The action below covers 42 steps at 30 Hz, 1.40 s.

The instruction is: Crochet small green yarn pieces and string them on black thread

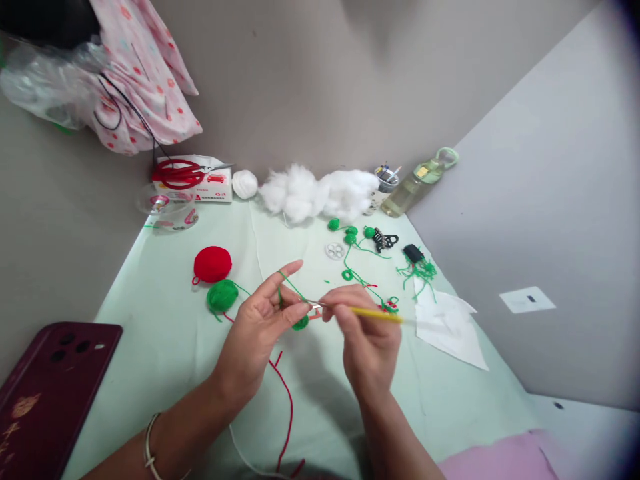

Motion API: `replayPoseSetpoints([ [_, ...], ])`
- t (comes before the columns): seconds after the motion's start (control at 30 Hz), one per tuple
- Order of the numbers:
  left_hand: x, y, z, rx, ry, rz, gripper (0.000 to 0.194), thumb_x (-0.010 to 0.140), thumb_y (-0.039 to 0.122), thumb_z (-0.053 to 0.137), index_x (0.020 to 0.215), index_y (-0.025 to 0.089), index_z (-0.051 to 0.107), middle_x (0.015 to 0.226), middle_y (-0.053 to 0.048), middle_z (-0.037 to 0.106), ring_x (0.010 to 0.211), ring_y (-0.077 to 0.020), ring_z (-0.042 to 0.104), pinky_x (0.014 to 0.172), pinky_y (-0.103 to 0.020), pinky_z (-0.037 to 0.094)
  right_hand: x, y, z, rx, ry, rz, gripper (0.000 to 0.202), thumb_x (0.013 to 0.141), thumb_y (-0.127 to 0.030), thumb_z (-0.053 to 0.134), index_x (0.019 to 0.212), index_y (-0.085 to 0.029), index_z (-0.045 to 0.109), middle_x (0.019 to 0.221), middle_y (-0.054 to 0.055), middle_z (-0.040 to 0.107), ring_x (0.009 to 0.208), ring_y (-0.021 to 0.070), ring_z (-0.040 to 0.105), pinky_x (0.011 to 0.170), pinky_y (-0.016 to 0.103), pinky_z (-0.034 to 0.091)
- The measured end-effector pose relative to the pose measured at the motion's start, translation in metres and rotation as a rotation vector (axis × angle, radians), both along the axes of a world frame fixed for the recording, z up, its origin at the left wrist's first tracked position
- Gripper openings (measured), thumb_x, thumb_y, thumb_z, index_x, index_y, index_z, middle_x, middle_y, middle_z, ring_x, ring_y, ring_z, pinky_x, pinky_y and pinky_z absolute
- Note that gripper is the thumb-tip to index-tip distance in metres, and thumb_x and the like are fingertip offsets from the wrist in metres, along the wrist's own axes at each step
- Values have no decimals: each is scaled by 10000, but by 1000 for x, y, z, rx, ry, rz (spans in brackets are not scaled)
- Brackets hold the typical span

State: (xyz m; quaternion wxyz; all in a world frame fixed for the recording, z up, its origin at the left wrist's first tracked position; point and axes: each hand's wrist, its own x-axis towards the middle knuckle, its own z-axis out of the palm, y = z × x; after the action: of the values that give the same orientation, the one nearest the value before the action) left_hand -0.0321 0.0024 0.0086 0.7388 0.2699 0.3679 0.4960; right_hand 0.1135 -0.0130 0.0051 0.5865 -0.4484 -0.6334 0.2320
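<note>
Above the middle of the pale green table, my left hand [265, 310] pinches a small green crochet piece [301, 323] between thumb and fingers. A strand of green yarn runs over its raised index finger toward the green yarn ball [223, 295] on the left. My right hand [367, 333] is closed around a crochet hook [375, 313] with a yellow handle. The hook's metal tip reaches the piece at my left fingertips; the exact stitch is hidden. Behind the green ball lies a red yarn ball [213, 265].
White stuffing [300, 193] lies along the wall between a white yarn ball [245, 184] and a pen cup [386, 181]. Red scissors [183, 173] rest on a box. A bottle [420, 181], hair clip [385, 240], green crocheted bits [351, 233] and white paper [447, 327] are rightward; a phone [55, 393] is left.
</note>
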Motion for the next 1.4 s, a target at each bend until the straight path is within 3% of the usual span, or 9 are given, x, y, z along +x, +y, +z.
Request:
replayPoseSetpoints([
  [0.1, 4, -4, -1, -27, -41, -60, 603, 811, 244, 764, 1381, 248, 566, 813, 13, 632, 843, -136, 583, 843, -263, 433, -5, -4, -7, 191, -295, -85, 352, 888, -55, 583, 1128, -276, 716, 979, 75, 680, 878, 190, 649, 680, 330, 554],
  [0.17, 6, -5, -1, -105, -101, -143, 537, 822, 255, 754, 1337, 222, 606, 819, -1, 625, 878, -145, 582, 851, -264, 429, -5, -4, -9, 238, -301, -91, 405, 875, -27, 583, 1175, -274, 695, 998, 80, 673, 888, 188, 641, 687, 331, 553],
  [0.33, 5, -4, 3, -150, -157, -167, 494, 818, 216, 755, 1298, 218, 638, 853, -10, 630, 903, -142, 577, 829, -245, 414, -2, 1, -5, 21, -12, 17, 253, 914, -80, 568, 1018, -249, 724, 867, 43, 681, 834, 178, 631, 683, 333, 539],
  [0.57, -4, 5, 3, -97, -151, -180, 425, 838, 220, 731, 1256, 179, 669, 821, -7, 624, 792, -118, 562, 819, -256, 414, 8, 7, -2, -84, 243, -7, 152, 928, -204, 583, 891, -210, 731, 763, 32, 638, 690, 157, 596, 618, 319, 512],
  [0.7, -4, 3, 3, -35, -103, -171, 404, 832, 226, 737, 1233, 209, 688, 769, 13, 582, 776, -126, 557, 827, -274, 413, 11, 11, -2, -183, 440, 110, 176, 937, -242, 577, 839, -195, 716, 765, 23, 615, 602, 118, 560, 551, 277, 491],
  [0.97, 2, 0, 0, 6, 32, -99, 455, 793, 278, 780, 1235, 239, 679, 850, -6, 655, 870, -161, 619, 836, -286, 429, -1, 2, -2, -107, 172, 126, 211, 947, -147, 552, 987, -246, 734, 889, 37, 701, 771, 152, 642, 646, 298, 549],
  [1.17, 3, 1, -3, -100, -87, -117, 448, 808, 272, 767, 1242, 214, 673, 847, -15, 678, 838, -142, 616, 849, -278, 444, -4, -5, -9, 219, -347, -47, 388, 879, -41, 603, 1172, -274, 704, 1064, 75, 685, 925, 190, 658, 732, 324, 557],
  [1.27, -1, 5, -3, -152, -148, -181, 377, 820, 260, 748, 1186, 183, 707, 859, -25, 677, 825, -134, 605, 839, -266, 442, 3, 0, -7, 124, -150, -17, 314, 901, -51, 575, 1106, -250, 706, 944, 50, 694, 855, 169, 655, 711, 318, 551],
  [1.4, -2, 4, -2, -76, -46, -90, 416, 805, 237, 756, 1216, 203, 698, 762, 15, 612, 770, -117, 564, 817, -257, 428, 6, 5, -1, -78, 162, 22, 197, 959, -153, 520, 931, -209, 706, 737, 22, 637, 666, 148, 609, 603, 308, 527],
])
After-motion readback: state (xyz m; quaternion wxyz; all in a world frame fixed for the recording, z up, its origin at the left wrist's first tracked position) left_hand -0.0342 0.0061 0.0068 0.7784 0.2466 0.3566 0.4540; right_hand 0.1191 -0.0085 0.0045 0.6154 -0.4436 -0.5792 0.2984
